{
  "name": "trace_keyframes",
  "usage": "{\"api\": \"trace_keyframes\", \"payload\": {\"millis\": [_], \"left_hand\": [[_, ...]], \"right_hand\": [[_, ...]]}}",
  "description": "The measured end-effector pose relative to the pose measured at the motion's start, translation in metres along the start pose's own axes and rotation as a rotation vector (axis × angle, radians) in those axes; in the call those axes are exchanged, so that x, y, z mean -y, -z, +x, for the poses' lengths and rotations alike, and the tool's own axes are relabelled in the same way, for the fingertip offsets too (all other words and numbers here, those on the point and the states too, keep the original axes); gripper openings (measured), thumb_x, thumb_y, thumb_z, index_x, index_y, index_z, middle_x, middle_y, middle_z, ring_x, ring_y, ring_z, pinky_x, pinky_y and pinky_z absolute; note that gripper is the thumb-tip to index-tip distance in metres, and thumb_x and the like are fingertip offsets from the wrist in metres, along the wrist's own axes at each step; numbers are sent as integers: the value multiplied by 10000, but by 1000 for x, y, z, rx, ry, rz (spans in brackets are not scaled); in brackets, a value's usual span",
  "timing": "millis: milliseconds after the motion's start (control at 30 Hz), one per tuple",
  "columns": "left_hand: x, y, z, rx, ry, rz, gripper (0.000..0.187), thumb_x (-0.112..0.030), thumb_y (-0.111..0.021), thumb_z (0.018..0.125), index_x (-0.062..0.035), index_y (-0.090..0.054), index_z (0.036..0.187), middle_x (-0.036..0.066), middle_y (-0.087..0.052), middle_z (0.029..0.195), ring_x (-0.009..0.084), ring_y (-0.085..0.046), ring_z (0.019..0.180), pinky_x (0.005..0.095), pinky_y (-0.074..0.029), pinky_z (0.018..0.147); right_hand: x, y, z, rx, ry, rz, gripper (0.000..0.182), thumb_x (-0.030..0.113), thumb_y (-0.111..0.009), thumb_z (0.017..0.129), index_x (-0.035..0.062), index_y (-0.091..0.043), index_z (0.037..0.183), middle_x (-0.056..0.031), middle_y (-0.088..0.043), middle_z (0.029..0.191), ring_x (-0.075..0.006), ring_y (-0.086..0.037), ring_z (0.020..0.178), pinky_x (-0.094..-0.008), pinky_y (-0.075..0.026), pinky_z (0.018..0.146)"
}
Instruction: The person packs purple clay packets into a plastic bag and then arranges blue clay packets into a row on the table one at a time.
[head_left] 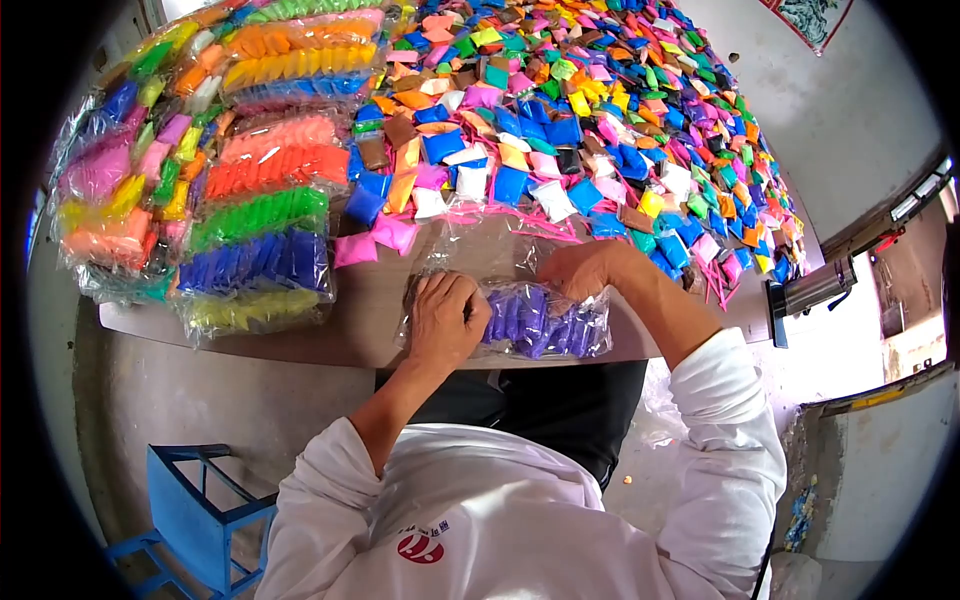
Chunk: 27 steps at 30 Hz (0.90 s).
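Observation:
A clear plastic bag [480,240] lies flat at the table's near edge, its lower part filled with a row of small purple packets [540,318]. My left hand [447,312] is closed on the left side of this bag, knuckles up. At the bag's right part, my right hand [575,272] bends down over the purple packets with curled fingers. Its fingertips are hidden, so what they hold cannot be made out. Two pink packets [395,233] lie just beyond my left hand.
A large heap of loose coloured packets [600,130] covers the far and right table. Filled clear bags of sorted packets [260,260] are stacked at left. A metal fitting [815,288] is at the table's right edge. A blue stool [200,510] stands on the floor at lower left.

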<state>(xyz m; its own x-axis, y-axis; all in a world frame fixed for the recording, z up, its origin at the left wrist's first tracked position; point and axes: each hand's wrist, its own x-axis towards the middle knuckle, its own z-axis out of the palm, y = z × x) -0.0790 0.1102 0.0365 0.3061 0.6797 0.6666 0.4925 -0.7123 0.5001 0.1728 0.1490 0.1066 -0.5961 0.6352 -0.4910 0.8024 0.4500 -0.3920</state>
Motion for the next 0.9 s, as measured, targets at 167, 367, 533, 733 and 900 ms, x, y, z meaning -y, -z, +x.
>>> {"api": "trace_keyframes", "payload": {"millis": [167, 367, 533, 733, 900], "left_hand": [[-1, 0, 0, 8, 8, -6, 64, -49, -635, 780, -48, -581, 816, 122, -621, 802, 332, -591, 796, 441, -445, 763], [-1, 0, 0, 0, 6, -4, 57, -48, -630, 786, -46, -581, 816, 127, -625, 810, 337, -595, 804, 445, -449, 765], [-1, 0, 2, -6, 5, 1, 54, -45, -626, 791, -45, -580, 820, 131, -623, 807, 342, -596, 804, 446, -451, 762], [-2, 0, 2, -2, 1, 9, 57, -39, -624, 793, -43, -575, 823, 136, -618, 801, 347, -594, 800, 449, -452, 760], [-3, 2, 3, 11, -5, -13, 57, -34, -622, 795, -41, -573, 823, 137, -615, 799, 347, -593, 795, 448, -452, 759]], "right_hand": [[11, 11, 0, 141, -170, 121, 385, 307, -769, 746, 12, -729, 991, -93, -670, 747, -230, -638, 688, -402, -511, 616], [22, 15, 0, 195, -304, 103, 350, 264, -742, 746, 18, -726, 994, -69, -663, 752, -188, -615, 678, -384, -494, 589], [20, 22, -17, -1, -262, 509, 396, 296, -679, 835, 62, -711, 1152, -42, -677, 866, -159, -616, 747, -347, -518, 631], [41, 34, -34, -49, -307, 638, 521, 433, -741, 878, 38, -682, 1212, -74, -719, 1021, -165, -660, 899, -323, -536, 769], [29, 4, -9, -14, -151, 379, 588, 352, -848, 820, -6, -656, 1245, -96, -724, 1092, -205, -674, 991, -347, -532, 855]]}}
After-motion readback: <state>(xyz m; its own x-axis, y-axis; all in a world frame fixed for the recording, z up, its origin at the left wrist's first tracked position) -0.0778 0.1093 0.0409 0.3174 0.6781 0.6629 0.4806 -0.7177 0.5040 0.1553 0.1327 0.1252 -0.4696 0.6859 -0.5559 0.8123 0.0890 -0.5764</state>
